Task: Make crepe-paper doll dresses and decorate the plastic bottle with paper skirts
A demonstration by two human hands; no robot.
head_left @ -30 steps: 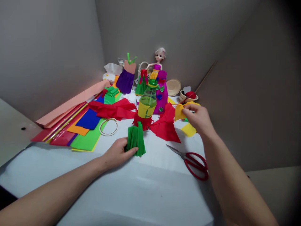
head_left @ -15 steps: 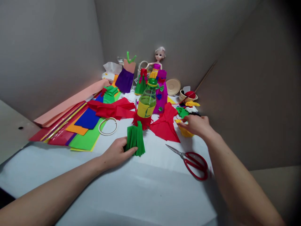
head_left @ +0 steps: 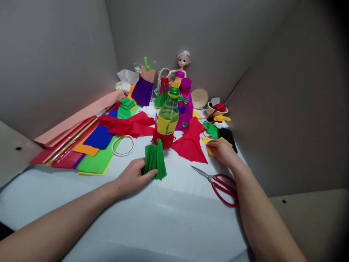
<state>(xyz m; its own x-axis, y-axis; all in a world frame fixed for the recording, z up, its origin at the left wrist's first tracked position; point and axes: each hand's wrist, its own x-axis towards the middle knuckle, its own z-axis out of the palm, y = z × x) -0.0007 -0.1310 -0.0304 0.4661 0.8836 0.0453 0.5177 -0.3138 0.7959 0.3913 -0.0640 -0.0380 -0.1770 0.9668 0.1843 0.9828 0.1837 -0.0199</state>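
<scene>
Thumb on top, your left hand (head_left: 136, 174) pinches the pleated green paper (head_left: 153, 160) before the clear, green-necked plastic bottle (head_left: 167, 125). Your right hand (head_left: 225, 152) arches palm-down over yellow paper (head_left: 210, 150); I can't tell its grip.

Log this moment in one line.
left hand: holding green pleated paper | right hand: touching yellow paper | scissors: on table | bottle: standing

On my feed: left forearm (head_left: 71, 214) and right forearm (head_left: 261, 207) bare, tapering. Left hand (head_left: 135, 177), right hand (head_left: 222, 151) bare too. I note a small dark spot (head_left: 119, 187) near the left wrist (head_left: 116, 186).
</scene>
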